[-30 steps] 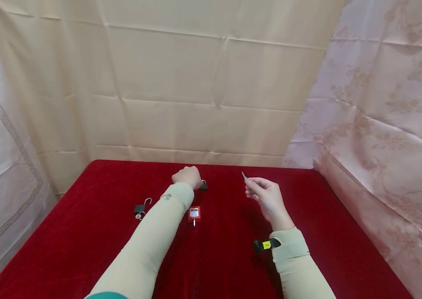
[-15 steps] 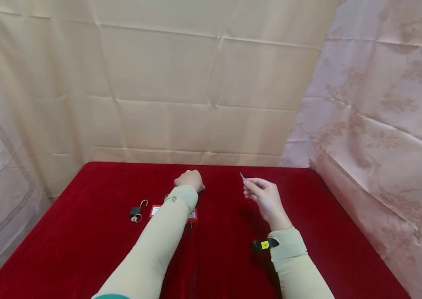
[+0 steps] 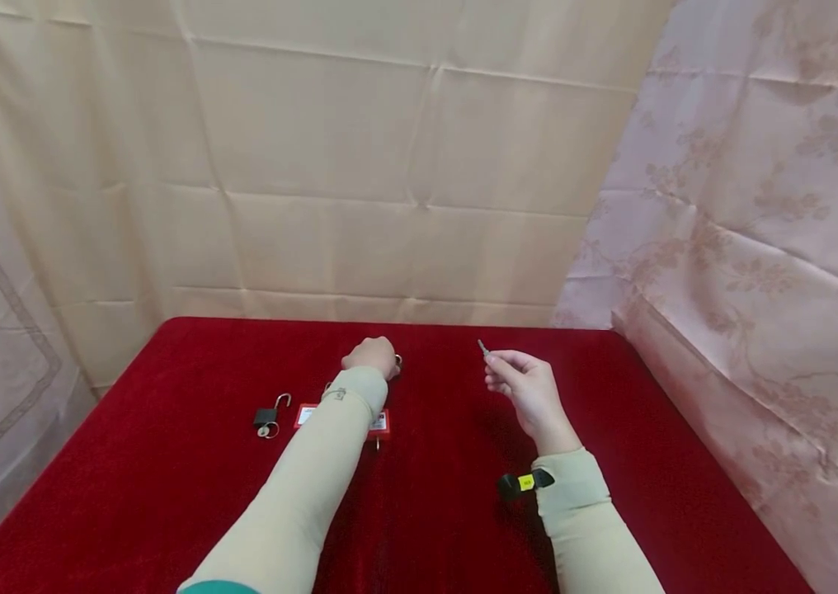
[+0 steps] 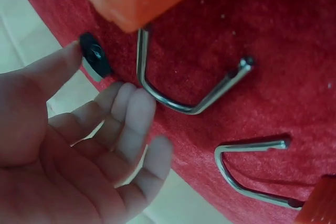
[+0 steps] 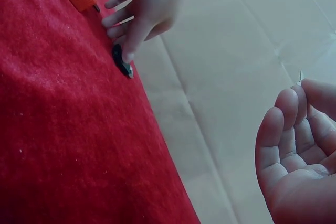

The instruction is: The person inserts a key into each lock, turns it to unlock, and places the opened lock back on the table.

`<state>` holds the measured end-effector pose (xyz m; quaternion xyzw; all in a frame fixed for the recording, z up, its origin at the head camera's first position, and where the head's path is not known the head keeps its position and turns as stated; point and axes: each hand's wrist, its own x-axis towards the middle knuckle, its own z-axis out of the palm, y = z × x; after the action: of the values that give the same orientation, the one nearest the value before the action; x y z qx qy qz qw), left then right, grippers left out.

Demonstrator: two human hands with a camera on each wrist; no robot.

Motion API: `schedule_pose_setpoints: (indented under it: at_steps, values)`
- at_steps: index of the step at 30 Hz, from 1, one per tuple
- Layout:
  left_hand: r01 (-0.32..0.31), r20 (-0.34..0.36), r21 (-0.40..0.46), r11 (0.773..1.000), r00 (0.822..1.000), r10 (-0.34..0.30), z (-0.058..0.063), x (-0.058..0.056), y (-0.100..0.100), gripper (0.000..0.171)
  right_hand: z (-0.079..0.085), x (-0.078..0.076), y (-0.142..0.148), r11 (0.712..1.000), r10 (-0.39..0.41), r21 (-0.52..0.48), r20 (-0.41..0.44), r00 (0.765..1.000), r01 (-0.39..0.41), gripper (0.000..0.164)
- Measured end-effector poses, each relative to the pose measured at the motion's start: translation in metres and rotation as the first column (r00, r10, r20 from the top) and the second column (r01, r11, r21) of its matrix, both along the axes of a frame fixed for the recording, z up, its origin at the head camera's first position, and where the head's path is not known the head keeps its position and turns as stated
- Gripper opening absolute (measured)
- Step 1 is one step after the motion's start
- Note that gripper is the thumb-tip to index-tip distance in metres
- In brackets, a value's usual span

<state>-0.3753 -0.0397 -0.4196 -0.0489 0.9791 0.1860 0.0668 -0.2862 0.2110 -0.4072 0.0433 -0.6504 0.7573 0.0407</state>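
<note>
My left hand [image 3: 372, 356] is at the far middle of the table, its thumb and index fingertip on a small black padlock [image 4: 93, 51]. Its other fingers are loosely bent, as the left wrist view shows; the head view mostly hides this padlock. My right hand [image 3: 529, 392] pinches a small silver key [image 3: 482, 346] between thumb and fingers, blade pointing up, above the table. Beneath my left forearm lie two red padlocks, one on the left [image 3: 305, 414] and one on the right [image 3: 382, 424], with white labels. Their shackles stand open in the left wrist view.
A second black padlock [image 3: 265, 417] with its shackle open lies to the left, with a ring and key [image 3: 265, 431] beside it. Red velvet cloth [image 3: 449, 511] covers the table. Beige curtain [image 3: 315, 165] hangs behind, with patterned cloth [image 3: 775, 206] on the right.
The black padlock by my left hand showed beside it a second ago; now only a bit of its shackle shows. The head view has shifted slightly. My right hand has stayed nearly still.
</note>
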Motion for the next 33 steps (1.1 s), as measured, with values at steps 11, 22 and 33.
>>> schedule_pose_setpoints:
  at_steps: [11,22,33]
  values:
    - [0.008,-0.069,0.053,0.999,0.998,-0.005,0.002,0.002,0.001,0.022,0.0,0.001,0.002,1.0,-0.004,0.022,0.01,1.0,0.003,0.011]
    - [-0.004,-0.014,0.054,0.999,1.0,0.005,0.005,0.008,0.0,0.017,-0.002,0.0,-0.001,1.0,-0.006,0.018,0.025,1.0,0.006,0.006]
    - [0.105,-0.104,0.366,0.925,0.992,-0.072,0.015,0.014,-0.004,0.03,-0.003,-0.002,0.001,1.0,0.011,0.014,0.019,1.0,-0.012,0.006]
